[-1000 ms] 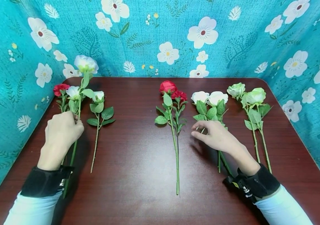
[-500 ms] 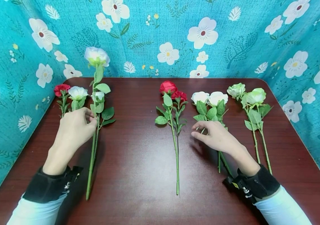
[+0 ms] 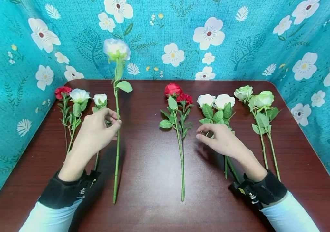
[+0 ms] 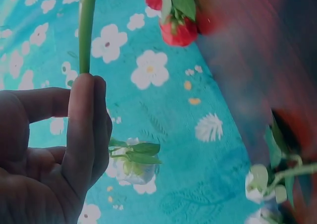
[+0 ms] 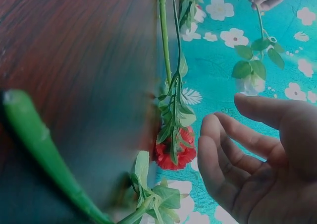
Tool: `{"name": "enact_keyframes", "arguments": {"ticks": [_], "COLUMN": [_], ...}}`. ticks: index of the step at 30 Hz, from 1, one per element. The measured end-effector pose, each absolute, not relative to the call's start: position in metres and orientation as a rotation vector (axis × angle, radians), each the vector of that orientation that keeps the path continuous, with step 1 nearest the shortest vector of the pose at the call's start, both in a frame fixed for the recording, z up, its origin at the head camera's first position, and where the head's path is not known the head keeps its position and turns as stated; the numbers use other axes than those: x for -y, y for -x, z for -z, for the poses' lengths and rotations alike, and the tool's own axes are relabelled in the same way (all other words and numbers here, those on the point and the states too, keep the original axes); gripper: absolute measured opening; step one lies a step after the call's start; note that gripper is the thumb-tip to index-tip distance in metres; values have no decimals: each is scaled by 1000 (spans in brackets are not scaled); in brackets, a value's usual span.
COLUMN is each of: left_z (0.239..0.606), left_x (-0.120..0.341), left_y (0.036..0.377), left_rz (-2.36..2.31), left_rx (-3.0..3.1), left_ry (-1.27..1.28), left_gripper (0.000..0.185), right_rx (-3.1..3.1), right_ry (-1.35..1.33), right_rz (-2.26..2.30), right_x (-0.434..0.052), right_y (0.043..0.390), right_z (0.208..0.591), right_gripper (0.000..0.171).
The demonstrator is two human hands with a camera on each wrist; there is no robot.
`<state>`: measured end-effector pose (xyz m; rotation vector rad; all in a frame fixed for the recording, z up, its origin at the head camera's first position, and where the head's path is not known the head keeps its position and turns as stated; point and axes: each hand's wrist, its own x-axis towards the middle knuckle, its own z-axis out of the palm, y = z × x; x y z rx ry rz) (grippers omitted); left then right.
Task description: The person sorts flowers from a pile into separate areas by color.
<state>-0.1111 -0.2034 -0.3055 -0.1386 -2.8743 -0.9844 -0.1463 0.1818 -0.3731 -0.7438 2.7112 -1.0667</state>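
My left hand (image 3: 99, 127) pinches the stem of a long white rose (image 3: 117, 49) and holds it upright above the dark wooden table (image 3: 147, 154); the left wrist view shows the fingers (image 4: 84, 130) curled on the green stem (image 4: 86, 30). Behind that hand lie a red rose (image 3: 63, 91) and two white roses (image 3: 79, 95). My right hand (image 3: 221, 139) hovers with relaxed, spread fingers over the stems of two white roses (image 3: 215, 101), holding nothing; its palm (image 5: 267, 164) is bare in the right wrist view. Two red roses (image 3: 177, 91) lie mid-table.
Two pale green roses (image 3: 257, 98) lie at the right side of the table. Teal floral cloth (image 3: 165, 38) walls the table on the back and both sides. The front edge of the table is nearest me.
My left hand has carried the long white rose rightward, away from the left group, and its bloom now stands higher against the backdrop. The right hand has stayed in place.
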Motion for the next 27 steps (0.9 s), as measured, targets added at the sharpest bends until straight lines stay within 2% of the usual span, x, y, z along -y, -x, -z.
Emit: {"name": "enact_keyframes", "arguments": {"ticks": [9, 15, 27], "left_z": [311, 314, 318], "left_x": [175, 156, 120], "left_y": [112, 111, 107], "left_rz": [1223, 1317, 1299], "left_rx": [2834, 2805, 2775], "left_ry": [207, 272, 431], "left_gripper": [15, 14, 12], "right_rx": [-2737, -2678, -2538], "right_ry": [795, 738, 648], "right_rz": [1128, 1358, 1678], "right_x": [-174, -168, -155], "right_y": [145, 144, 142], "right_z": [372, 367, 361], "right_gripper": [15, 8, 6]}}
